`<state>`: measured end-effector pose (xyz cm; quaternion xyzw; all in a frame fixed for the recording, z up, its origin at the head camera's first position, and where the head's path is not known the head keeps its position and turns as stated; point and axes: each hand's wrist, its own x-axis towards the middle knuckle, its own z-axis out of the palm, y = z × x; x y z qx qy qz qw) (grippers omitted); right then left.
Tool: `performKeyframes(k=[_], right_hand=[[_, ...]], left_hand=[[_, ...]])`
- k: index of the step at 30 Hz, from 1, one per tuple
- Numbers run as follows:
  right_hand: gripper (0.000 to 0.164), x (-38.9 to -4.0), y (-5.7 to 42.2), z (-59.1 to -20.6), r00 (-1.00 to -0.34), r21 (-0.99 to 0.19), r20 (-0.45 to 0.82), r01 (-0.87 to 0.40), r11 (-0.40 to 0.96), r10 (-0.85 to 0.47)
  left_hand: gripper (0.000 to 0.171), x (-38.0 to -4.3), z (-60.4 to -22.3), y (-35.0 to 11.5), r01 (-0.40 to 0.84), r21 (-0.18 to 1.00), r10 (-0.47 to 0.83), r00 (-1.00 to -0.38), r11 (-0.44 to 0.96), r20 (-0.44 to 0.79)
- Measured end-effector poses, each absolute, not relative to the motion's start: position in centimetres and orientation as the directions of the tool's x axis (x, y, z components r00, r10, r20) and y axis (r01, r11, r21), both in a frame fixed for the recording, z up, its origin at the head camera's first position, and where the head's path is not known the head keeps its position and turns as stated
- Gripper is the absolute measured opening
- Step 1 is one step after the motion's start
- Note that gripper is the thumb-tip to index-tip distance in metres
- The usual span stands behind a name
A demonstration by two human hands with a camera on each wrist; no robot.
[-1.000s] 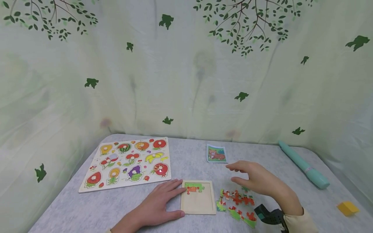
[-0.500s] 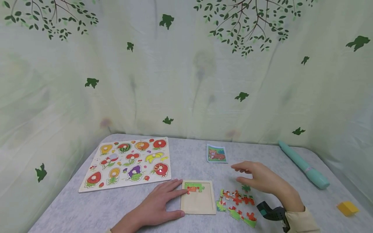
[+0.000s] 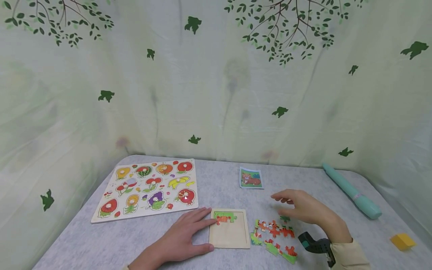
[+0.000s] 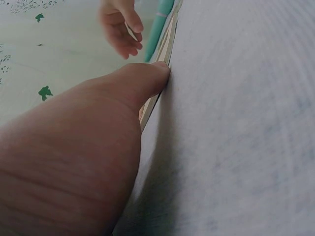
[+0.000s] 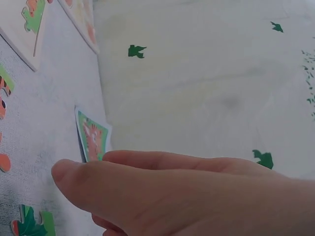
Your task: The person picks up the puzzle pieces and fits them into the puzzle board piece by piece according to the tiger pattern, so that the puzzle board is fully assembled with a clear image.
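Note:
A square wooden puzzle tray point(image 3: 231, 236) lies on the table in front of the person. A few joined green and orange puzzle pieces point(image 3: 225, 217) fill its upper left part. My left hand point(image 3: 183, 236) rests at the tray's left side, index fingertip over the pieces and thumb at the lower left edge. Loose jigsaw pieces point(image 3: 274, 229) lie scattered right of the tray. Above their far side hovers my right hand point(image 3: 302, 208), fingers relaxed, holding nothing. Below it in the right wrist view is a dark green puzzle piece point(image 5: 33, 223).
A large fruit puzzle board point(image 3: 148, 191) lies at the back left. Behind the tray is a small tiger picture card point(image 3: 251, 178). To the right are a teal tapered stick point(image 3: 352, 191) and a yellow block point(image 3: 403, 242). A printed curtain point(image 3: 216, 93) surrounds the table.
My right hand has drifted slightly to the right and then a little lower, uncovering more of the dark green piece. The left hand and the tray stay put.

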<state>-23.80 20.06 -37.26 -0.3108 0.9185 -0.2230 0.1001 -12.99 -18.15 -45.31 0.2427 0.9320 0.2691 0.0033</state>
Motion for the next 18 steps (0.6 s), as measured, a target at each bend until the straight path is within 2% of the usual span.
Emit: performKeyframes(k=[18], right_hand=[[0.036,-24.7,21.1,-38.6,-0.842,-0.491,-0.162,-0.383,0.782,-0.514]], left_hand=[[0.066,-13.1,-45.4,-18.2,0.445,0.506,0.454,-0.884,0.739,0.113]])
